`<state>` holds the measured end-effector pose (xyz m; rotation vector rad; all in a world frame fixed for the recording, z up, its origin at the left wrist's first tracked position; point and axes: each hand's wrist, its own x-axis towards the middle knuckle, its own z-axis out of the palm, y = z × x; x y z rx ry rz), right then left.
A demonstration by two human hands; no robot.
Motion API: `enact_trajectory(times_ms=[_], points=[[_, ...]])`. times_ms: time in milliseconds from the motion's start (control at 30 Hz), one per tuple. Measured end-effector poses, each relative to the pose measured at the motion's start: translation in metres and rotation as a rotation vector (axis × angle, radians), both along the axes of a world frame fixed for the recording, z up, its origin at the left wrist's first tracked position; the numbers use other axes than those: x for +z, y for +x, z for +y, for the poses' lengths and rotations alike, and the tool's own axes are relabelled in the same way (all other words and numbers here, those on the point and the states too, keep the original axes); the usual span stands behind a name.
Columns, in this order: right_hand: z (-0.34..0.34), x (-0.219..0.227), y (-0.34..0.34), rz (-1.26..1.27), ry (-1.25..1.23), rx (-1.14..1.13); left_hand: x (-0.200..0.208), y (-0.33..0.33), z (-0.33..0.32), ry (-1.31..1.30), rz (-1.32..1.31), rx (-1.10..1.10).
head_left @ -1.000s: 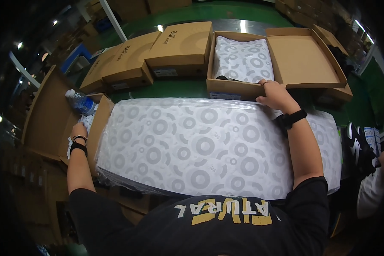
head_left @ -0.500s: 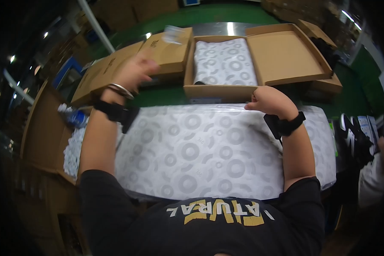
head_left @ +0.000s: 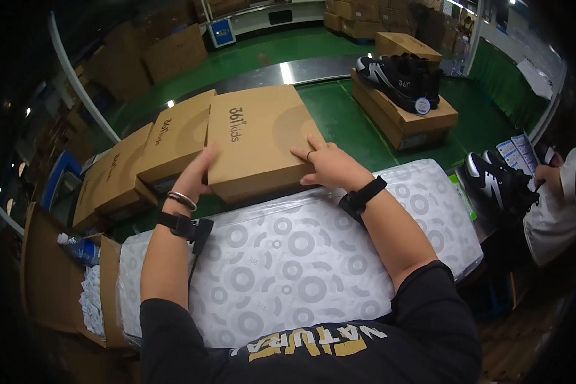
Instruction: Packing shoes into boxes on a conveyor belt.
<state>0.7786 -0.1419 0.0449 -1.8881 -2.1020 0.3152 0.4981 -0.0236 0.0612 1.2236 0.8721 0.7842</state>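
Observation:
A closed brown cardboard shoebox (head_left: 262,144) stands in front of me, between my two hands. My left hand (head_left: 197,171) grips its left side near the front corner; some of those fingers are hidden against the box. At the right front corner, my right hand (head_left: 333,165) has its fingers on the lid and its thumb down on the front wall. A stack of white wrapping paper (head_left: 288,256) with grey ring patterns lies under my forearms, just nearer than the box.
More closed shoeboxes (head_left: 173,137) stand in a row to the left. An open carton (head_left: 109,281) holds small white packets. Far right, black sneakers (head_left: 403,80) rest on a box (head_left: 400,118). A co-worker's hand (head_left: 549,179) is near another pair of sneakers (head_left: 493,176) at the right.
The shoebox was open with patterned paper inside; now its lid is down. My left hand has come down to its side, my right hand to its front corner. The view has shifted.

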Motion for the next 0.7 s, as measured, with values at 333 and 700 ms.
enact_trajectory(times_ms=[333,700], points=[[0.030,-0.010,0.170,1.103,0.452,-1.619,0.010,0.021,-0.014,0.991,1.281,-0.175],[0.028,-0.057,0.112,1.278,0.346,-1.109,-0.009,0.002,0.065,0.985,1.245,-0.028]])
